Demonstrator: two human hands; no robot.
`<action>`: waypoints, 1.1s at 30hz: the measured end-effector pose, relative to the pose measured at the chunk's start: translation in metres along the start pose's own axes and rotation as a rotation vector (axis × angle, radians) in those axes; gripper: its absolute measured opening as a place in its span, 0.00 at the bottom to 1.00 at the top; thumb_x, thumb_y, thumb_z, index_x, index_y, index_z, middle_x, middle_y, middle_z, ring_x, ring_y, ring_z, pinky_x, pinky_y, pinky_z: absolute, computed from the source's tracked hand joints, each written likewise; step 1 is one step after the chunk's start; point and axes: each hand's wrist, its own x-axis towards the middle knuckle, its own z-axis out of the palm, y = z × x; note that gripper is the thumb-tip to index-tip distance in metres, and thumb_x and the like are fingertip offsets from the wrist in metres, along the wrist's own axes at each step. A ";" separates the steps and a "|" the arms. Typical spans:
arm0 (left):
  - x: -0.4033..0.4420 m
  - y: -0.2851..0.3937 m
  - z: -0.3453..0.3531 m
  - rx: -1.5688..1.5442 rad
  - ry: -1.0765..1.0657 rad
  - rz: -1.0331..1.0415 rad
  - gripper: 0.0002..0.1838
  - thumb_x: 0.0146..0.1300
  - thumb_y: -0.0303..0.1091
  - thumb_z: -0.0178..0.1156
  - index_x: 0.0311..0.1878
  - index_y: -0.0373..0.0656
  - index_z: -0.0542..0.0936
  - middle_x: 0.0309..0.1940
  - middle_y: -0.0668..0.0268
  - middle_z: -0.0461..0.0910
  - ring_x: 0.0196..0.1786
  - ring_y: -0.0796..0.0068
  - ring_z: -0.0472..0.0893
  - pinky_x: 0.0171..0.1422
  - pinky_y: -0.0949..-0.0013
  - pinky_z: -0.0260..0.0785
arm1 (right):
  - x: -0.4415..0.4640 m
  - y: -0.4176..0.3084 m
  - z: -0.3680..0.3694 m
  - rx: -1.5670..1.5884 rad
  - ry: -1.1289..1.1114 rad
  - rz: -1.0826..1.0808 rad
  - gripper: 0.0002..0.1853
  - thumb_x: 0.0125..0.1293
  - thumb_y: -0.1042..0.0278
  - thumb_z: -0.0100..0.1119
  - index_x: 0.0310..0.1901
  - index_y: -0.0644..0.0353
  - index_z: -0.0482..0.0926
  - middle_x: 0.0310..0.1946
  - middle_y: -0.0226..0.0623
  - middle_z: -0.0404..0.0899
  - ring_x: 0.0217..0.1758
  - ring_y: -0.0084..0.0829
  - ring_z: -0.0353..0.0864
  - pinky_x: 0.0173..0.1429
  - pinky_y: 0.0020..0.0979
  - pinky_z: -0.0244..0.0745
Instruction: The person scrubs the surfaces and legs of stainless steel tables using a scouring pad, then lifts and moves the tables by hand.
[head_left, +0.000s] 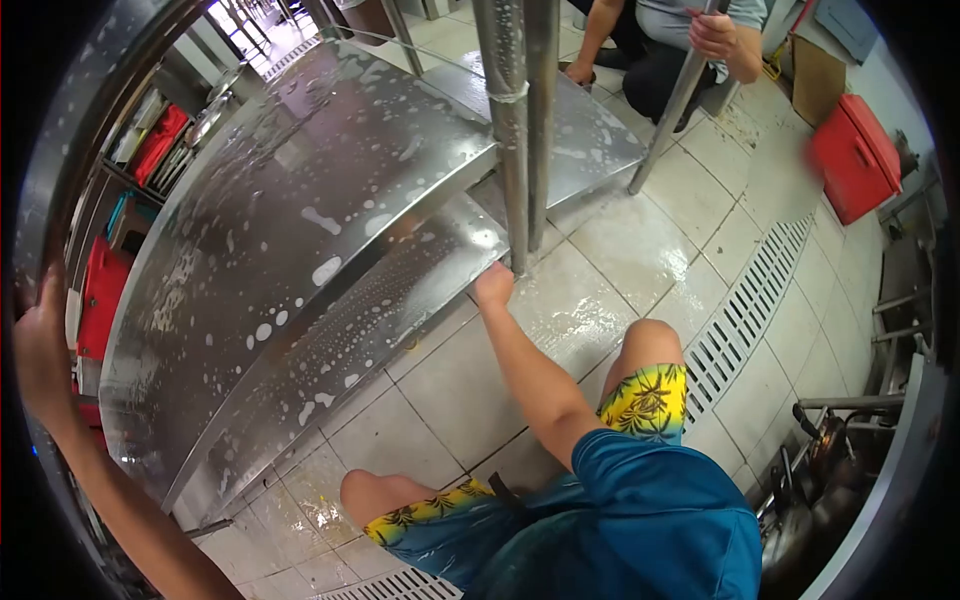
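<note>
My right hand (494,286) is closed on the front corner of the lower steel shelf (400,285), close to an upright steel leg (512,140). At the far left my left hand (42,350) is raised against the dark steel edge (45,200); its fingers are partly lost in shadow at the view's rim, so their grip is unclear. Between the hands lies a broad steel surface (270,210) spotted with suds and water. The lower shelf is wet and foamy too.
Across the steelwork a crouching person (655,50) holds a slanted metal leg (675,110). A red box (855,160) stands at the right. A drain grate (745,315) crosses the wet tiled floor (430,400). Pans (820,460) sit low at the right.
</note>
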 end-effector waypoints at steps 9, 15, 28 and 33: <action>-0.003 -0.012 0.012 0.014 -0.019 0.019 0.19 0.68 0.42 0.59 0.57 0.43 0.79 0.48 0.59 0.84 0.47 0.64 0.84 0.53 0.69 0.72 | -0.067 0.018 -0.034 0.041 -0.182 -0.248 0.21 0.73 0.58 0.42 0.36 0.68 0.78 0.34 0.59 0.80 0.40 0.62 0.78 0.43 0.54 0.70; 0.018 0.040 -0.019 -0.270 0.036 -0.184 0.29 0.53 0.34 0.71 0.61 0.54 0.77 0.48 0.60 0.84 0.46 0.67 0.85 0.48 0.69 0.74 | 0.036 -0.081 -0.207 0.409 0.127 -0.401 0.21 0.75 0.58 0.44 0.39 0.70 0.78 0.23 0.38 0.76 0.29 0.27 0.73 0.34 0.33 0.68; 0.028 0.059 -0.032 -0.300 0.227 -0.075 0.29 0.46 0.35 0.74 0.55 0.49 0.79 0.47 0.63 0.83 0.47 0.58 0.82 0.50 0.64 0.73 | 0.127 -0.293 -0.245 0.895 -0.463 -0.735 0.19 0.75 0.55 0.51 0.54 0.64 0.79 0.58 0.41 0.75 0.57 0.25 0.74 0.60 0.30 0.68; 0.024 0.064 -0.042 -0.279 0.221 -0.126 0.30 0.42 0.36 0.74 0.53 0.49 0.79 0.43 0.62 0.83 0.42 0.57 0.81 0.47 0.62 0.73 | 0.133 -0.305 -0.216 0.923 -0.404 -0.850 0.14 0.74 0.54 0.54 0.48 0.58 0.74 0.39 0.26 0.75 0.45 0.18 0.72 0.50 0.22 0.67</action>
